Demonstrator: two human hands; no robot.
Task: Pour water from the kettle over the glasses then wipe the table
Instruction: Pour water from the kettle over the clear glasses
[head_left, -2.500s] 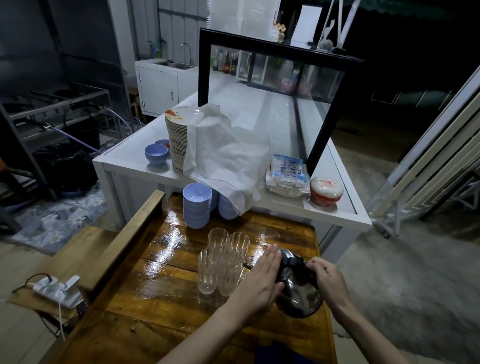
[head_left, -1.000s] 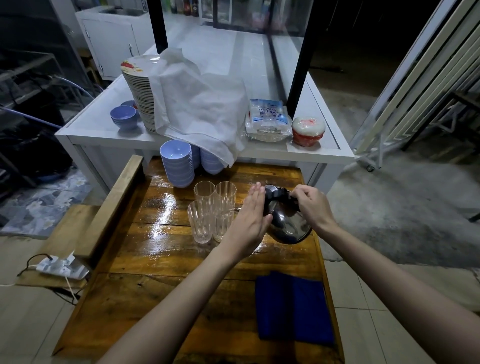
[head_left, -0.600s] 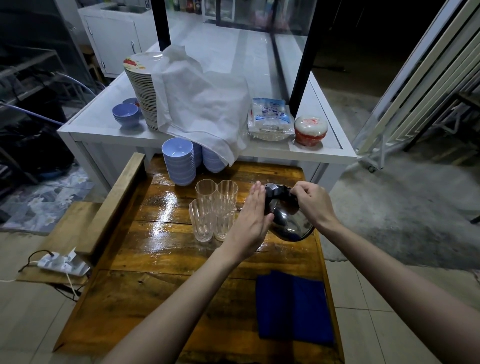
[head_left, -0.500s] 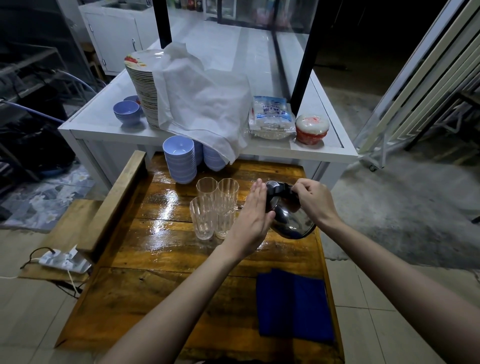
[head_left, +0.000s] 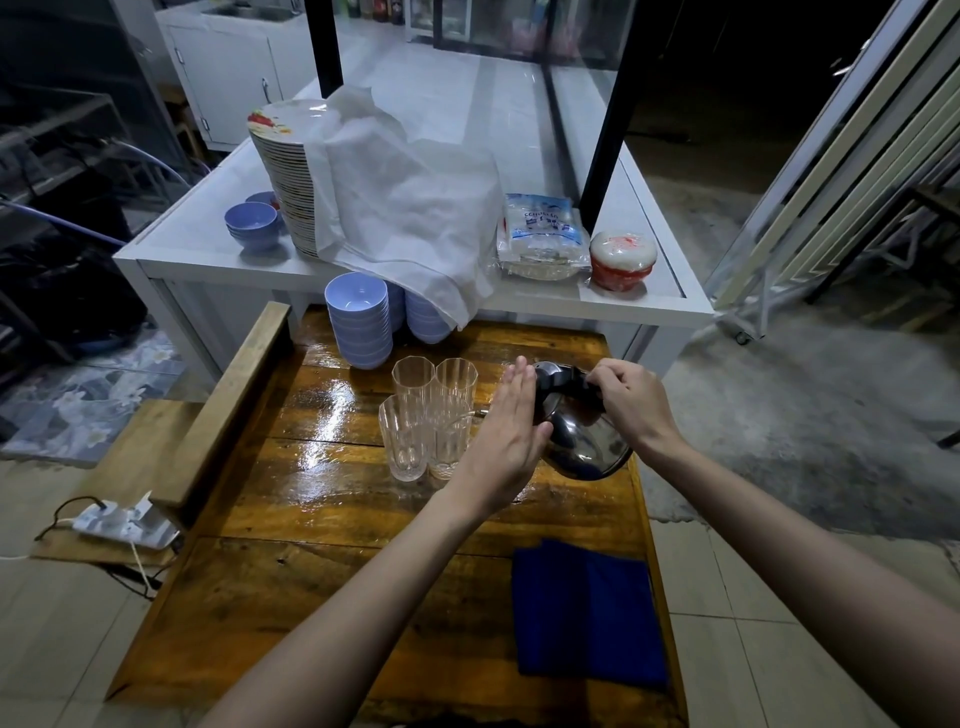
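Several clear ribbed glasses (head_left: 426, 415) stand clustered on the wet wooden table (head_left: 322, 519). A shiny dark kettle (head_left: 582, 441) is tilted toward them, its spout near the front right glass. My right hand (head_left: 626, 400) grips the kettle's black handle at the top. My left hand (head_left: 511, 431) lies flat with straight fingers against the kettle's left side, between the kettle and the glasses. A folded dark blue cloth (head_left: 587, 613) lies at the table's near right.
Stacks of lilac bowls (head_left: 358, 322) stand at the table's far edge. Behind is a white counter (head_left: 218, 265) with a plate stack under a white cloth (head_left: 395, 208), a bag and a red-white tub (head_left: 622, 260). A power strip (head_left: 124, 525) lies on a low bench at left.
The view has tilted down since the earliest frame, bringing the blue cloth into sight. Over the last second both hands and the tilted kettle have stayed almost still beside the glasses.
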